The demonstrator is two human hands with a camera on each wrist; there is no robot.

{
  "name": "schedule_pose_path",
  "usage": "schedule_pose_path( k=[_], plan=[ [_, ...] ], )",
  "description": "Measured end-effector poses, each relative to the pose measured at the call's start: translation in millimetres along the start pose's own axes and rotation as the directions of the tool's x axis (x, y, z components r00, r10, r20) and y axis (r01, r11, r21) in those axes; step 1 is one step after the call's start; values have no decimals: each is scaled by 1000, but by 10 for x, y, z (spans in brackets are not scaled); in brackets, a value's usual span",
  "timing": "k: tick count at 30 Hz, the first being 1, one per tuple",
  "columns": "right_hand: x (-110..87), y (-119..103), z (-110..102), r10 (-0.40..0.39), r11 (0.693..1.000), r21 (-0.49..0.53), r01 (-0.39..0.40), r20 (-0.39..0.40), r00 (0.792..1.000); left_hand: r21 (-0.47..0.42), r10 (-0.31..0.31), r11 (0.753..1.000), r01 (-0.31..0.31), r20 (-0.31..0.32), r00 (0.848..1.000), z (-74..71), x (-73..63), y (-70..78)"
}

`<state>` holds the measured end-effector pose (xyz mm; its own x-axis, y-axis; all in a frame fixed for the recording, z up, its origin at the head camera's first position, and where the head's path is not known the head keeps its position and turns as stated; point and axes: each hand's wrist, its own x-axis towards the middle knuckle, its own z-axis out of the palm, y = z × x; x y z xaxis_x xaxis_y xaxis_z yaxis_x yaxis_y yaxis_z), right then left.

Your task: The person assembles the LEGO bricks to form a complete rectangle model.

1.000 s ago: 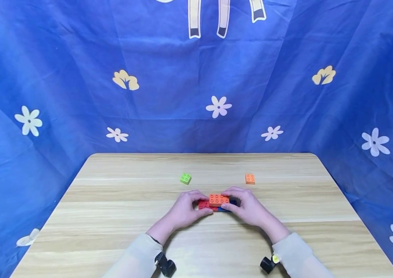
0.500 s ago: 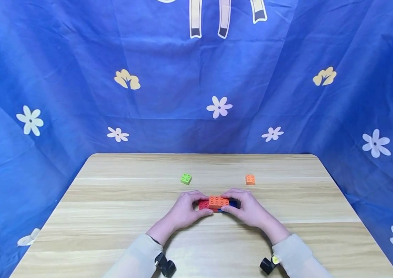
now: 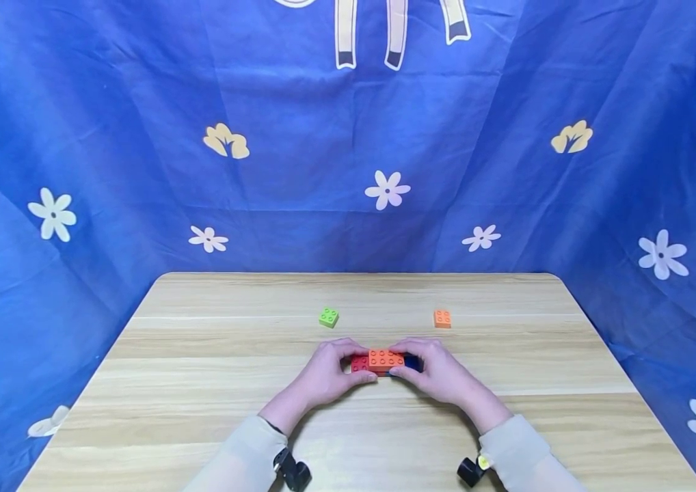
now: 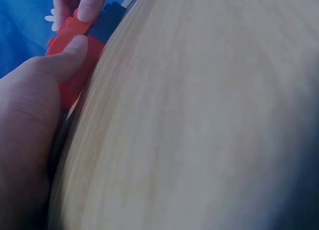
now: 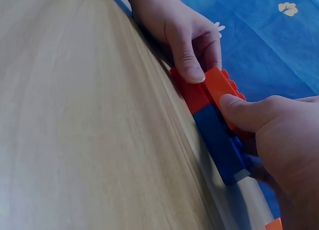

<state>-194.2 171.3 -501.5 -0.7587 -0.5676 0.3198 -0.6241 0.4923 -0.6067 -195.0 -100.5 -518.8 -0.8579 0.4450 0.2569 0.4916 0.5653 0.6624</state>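
Note:
A long orange brick sits on top of a red brick and a blue brick set end to end on the wooden table. My left hand pinches the red end, its thumb on the near side of the red brick. My right hand pinches the blue brick, thumb against the orange brick. In the left wrist view my left thumb presses the red brick with the blue brick beyond it.
A small green brick and a small orange brick lie apart on the table behind my hands. A blue cloth with flowers hangs around the table on all far sides.
The bricks and both hands have sunk slightly toward the table; my right fingers now wrap further over the blue end. The loose bricks have not moved.

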Motion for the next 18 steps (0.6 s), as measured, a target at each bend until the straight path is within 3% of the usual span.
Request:
schedule_pose_path(
  k=[8, 13, 18],
  plan=[
    [7, 3, 3, -70, 996, -52, 70, 9, 998, -16, -15, 1000, 16, 13, 1000, -5, 7, 1],
    [6, 0, 11, -84, 995, -47, 84, 4, 996, -75, -29, 997, 32, 32, 999, -11, 23, 25],
    [14, 11, 16, -67, 997, -38, 67, 6, 998, -170, 28, 985, -24, 22, 999, -4, 46, 91]
  ],
)
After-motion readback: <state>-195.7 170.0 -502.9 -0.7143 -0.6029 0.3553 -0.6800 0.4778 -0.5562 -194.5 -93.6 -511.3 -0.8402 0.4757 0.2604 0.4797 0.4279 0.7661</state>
